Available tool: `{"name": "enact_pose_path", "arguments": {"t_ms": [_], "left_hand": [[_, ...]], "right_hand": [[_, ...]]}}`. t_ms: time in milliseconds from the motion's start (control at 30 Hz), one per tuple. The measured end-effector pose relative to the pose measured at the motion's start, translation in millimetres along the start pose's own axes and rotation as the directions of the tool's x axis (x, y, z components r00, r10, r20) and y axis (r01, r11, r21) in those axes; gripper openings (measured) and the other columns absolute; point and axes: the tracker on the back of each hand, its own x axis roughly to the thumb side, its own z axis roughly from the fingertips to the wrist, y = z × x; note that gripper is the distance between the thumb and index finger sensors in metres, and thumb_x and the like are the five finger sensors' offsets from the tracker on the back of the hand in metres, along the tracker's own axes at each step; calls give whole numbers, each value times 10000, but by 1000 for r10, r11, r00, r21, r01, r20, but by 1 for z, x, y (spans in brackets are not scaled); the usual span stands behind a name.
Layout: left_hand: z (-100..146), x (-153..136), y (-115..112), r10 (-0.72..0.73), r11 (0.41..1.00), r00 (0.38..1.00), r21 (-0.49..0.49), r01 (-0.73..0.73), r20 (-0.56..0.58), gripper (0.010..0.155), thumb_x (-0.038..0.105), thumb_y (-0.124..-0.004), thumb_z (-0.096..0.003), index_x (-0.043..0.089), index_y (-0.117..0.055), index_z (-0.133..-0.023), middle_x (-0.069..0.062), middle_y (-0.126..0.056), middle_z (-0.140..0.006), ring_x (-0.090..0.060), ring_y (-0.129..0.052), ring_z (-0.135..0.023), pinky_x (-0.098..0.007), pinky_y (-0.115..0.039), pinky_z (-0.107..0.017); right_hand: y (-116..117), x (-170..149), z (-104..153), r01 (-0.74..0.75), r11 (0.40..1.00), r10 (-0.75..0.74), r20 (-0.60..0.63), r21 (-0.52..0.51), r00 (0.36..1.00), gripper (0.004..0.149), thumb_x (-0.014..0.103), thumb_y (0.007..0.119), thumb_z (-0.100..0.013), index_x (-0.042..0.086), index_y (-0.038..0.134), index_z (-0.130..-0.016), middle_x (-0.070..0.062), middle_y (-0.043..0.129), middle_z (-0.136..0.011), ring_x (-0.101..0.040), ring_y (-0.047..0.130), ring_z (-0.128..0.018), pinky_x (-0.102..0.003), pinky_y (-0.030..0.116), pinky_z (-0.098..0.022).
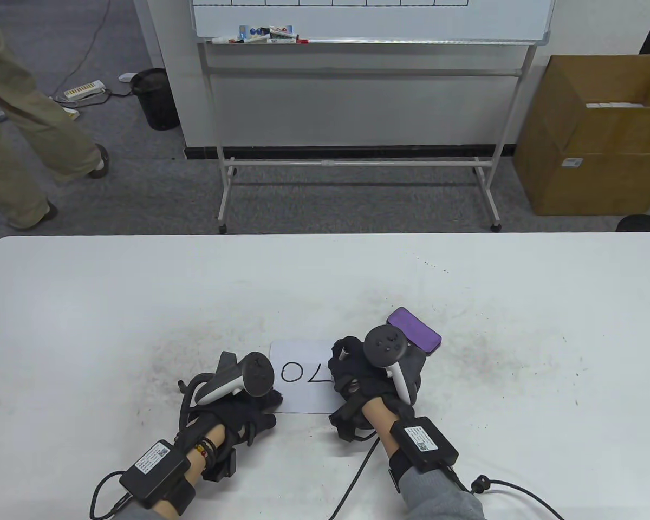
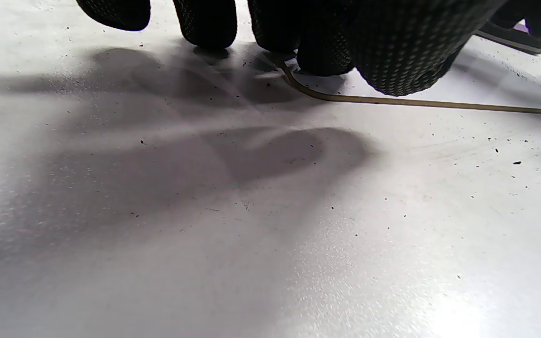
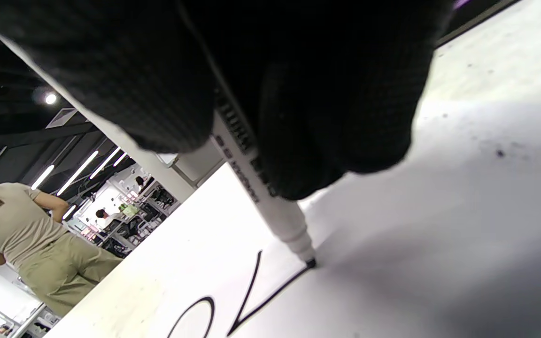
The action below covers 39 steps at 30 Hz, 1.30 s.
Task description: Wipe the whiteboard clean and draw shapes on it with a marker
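While the left hand point(image 1: 249, 403) lies with relaxed fingers on the near-left corner of the small whiteboard point(image 1: 303, 379) (flat mid-table), the right hand point(image 1: 368, 379) pinches the marker point(image 3: 270, 197), tip down mid-triangle; next, likely, close that outline.

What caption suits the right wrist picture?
Gloved right hand holds a marker, tip touching the small whiteboard mid-stroke.

Even overhead light, table view sharp; soft finger shadows and near-right glare on table point(image 2: 298, 263) in left wrist view; right wrist close-ups dark, blurred
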Motion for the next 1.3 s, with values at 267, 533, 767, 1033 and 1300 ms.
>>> {"name": "enact_pose_path", "arguments": {"t_ms": [267,533,767,1033,1300], "left_hand": [[0,0,0,-2,1000,1000,0,2,-3,610,483,-765,-418,369,-653,-1006,96,-489,-1196,-306,-509,-1128,-641,-487,-782],[0,0,0,2,1000,1000,-1,-2,-2,607,478,-766,-420,368,-653,-1006,98,-486,-1196,-306,-504,-1128,-640,-485,-783],[-1,-1,0,6,1000,1000,-3,-6,-1,606,480,-765,-420,370,-654,-1005,99,-487,-1195,-305,-504,-1128,-641,-484,-784],[-1,-1,0,1,1000,1000,-2,-1,-2,605,480,-765,-420,369,-655,-1004,99,-486,-1195,-302,-508,-1128,-641,-484,-784],[-1,0,0,-4,1000,1000,-2,4,-6,603,483,-763,-420,368,-656,-1002,96,-486,-1195,-305,-507,-1129,-639,-484,-785]], "right_hand": [[6,3,-2,17,1000,-17,25,-5,1000,475,346,967,-342,243,889,-798,-93,941,-788,-277,1128,-528,-321,987,-365],[20,19,-16,5,1000,-5,42,-5,999,478,342,966,-341,243,887,-801,-95,937,-794,-279,1127,-536,-324,987,-371],[24,24,-21,-2,1000,2,48,0,999,480,342,967,-339,243,884,-801,-93,936,-793,-279,1127,-535,-323,987,-370],[-3,14,-24,52,998,-50,53,-44,997,472,334,979,-336,246,896,-792,-87,939,-796,-288,1122,-545,-337,982,-374],[-7,-5,-21,15,999,-13,54,-41,998,468,333,978,-338,252,896,-791,-88,938,-800,-294,1122,-549,-339,982,-379]]}}
